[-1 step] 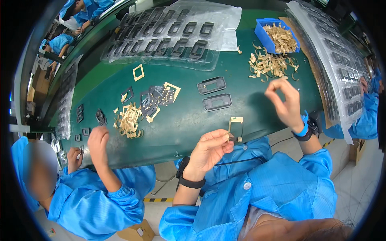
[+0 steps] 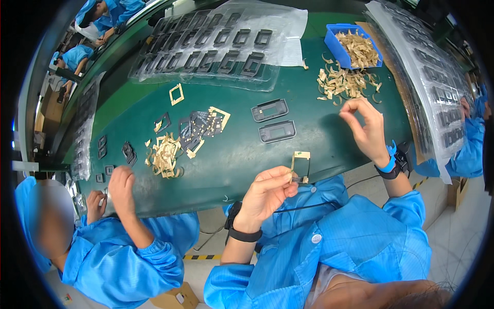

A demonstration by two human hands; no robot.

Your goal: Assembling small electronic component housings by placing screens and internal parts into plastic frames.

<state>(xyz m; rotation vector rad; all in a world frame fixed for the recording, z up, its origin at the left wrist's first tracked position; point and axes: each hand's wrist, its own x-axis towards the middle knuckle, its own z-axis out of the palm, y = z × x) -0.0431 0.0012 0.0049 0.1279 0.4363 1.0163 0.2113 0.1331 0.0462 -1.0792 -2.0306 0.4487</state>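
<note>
My left hand (image 2: 271,194) is closed, pinching a thin rectangular adhesive frame (image 2: 302,155) by its left side near the bottom corner. The frame has tan backing paper at its top edge and a narrow dark right side, held just above the table's near edge. My right hand (image 2: 366,126) hovers to the right, thumb and forefinger curled together; whatever lies between the tips is too small to make out. Beyond it lies a pile of curled tan paper strips (image 2: 342,82). Two dark plastic housings (image 2: 269,109) lie side by side beyond my left hand.
Blue bin (image 2: 329,38) of strips stands at the back right. Clear trays of dark housings (image 2: 226,61) lie at the back and right. Left of centre are dark flat parts (image 2: 198,129), a tan frame (image 2: 176,95) and more strips (image 2: 165,157). A co-worker's hands (image 2: 122,188) work at the left.
The adhesive frame in my left hand has tilted very slightly. My right hand is almost still. The co-worker's raised hand has shifted a little left and nearer.
</note>
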